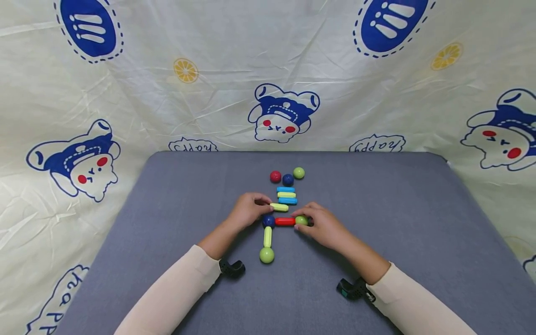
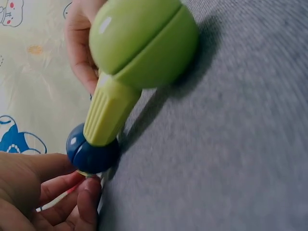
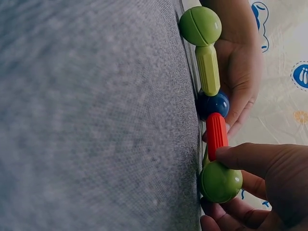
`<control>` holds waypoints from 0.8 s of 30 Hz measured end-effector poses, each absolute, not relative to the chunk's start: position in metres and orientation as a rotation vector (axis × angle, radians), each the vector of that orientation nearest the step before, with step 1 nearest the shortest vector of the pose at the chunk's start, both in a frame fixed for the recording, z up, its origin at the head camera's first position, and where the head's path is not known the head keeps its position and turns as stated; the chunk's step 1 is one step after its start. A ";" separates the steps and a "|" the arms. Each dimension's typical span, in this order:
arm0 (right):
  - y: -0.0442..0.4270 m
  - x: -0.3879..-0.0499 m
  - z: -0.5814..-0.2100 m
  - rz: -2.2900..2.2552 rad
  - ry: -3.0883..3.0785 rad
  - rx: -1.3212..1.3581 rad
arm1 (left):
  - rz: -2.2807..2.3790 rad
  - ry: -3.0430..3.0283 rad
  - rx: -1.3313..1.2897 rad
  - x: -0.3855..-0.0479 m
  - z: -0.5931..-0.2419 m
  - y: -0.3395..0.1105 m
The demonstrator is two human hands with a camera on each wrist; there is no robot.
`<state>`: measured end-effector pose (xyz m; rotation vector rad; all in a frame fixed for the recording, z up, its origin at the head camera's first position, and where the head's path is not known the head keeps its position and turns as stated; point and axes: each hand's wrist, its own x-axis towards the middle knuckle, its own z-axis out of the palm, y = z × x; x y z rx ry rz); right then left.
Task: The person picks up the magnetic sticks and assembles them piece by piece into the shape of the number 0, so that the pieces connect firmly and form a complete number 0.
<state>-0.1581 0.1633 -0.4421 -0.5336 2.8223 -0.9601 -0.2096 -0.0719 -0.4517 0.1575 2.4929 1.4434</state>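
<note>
My left hand (image 1: 248, 211) pinches the left end of a yellow stick (image 1: 280, 207), just beyond the dark blue ball (image 1: 269, 220). In the left wrist view, the blue ball (image 2: 91, 149) hides most of that stick. My right hand (image 1: 324, 227) grips a green ball (image 1: 301, 220), its thumb reaching the red stick (image 3: 217, 136) in the right wrist view. That red stick joins the green ball to the blue ball. From the blue ball, another yellow stick (image 1: 267, 237) runs toward me to a second green ball (image 1: 266, 255).
Beyond the hands lie two blue sticks (image 1: 287, 201) with a yellow stick (image 1: 286, 195) between them. Farther back are a red ball (image 1: 275, 176), a dark blue ball (image 1: 288, 179) and a green ball (image 1: 298, 173). All rest on a grey cloth-covered table (image 1: 188, 186) against a printed curtain.
</note>
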 end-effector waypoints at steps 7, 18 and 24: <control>0.162 -0.159 -0.442 -0.924 2.854 -0.528 | 1.577 2.474 0.158 -0.209 -0.455 -0.086; 0.161 -0.167 -0.442 -0.839 2.905 -0.531 | 1.867 2.425 0.091 -0.205 -0.445 -0.106; 0.164 -0.175 -0.442 -0.839 2.929 -0.535 | 1.958 2.297 0.060 -0.197 -0.440 -0.111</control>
